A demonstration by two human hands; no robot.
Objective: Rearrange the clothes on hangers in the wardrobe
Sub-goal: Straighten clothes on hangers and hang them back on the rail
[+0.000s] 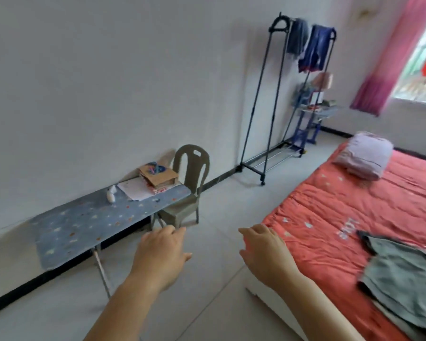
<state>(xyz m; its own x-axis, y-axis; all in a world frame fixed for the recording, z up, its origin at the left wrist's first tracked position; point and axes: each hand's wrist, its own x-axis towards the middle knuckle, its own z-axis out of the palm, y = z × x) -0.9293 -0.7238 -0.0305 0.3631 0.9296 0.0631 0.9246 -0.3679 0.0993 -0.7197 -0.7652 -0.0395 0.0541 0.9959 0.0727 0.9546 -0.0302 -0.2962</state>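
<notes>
**Both hands out front, the rack across the room**

My left hand and my right hand reach forward over the pale floor, backs up, fingers loosely spread and holding nothing. Neither touches anything — the right one hovers just beside the near corner of the bed.

The clothes rack stands well ahead against the white wall, a tall dark metal frame on small wheels with a low shelf of bars at its foot. Most of its top rail looks bare. Two garments hang at the far end: a grey-blue one and, next to it, a darker blue one with a reddish edge at the bottom. Blur keeps me from making out their hangers.

On the bed's red quilt lies a grey-green garment, spread flat near my right arm, and a folded lilac bundle sits at the far end.

To my left an ironing board with a blue starred cover runs along the wall, papers and a cardboard box at its end — a grey plastic chair stands beside it.
</notes>
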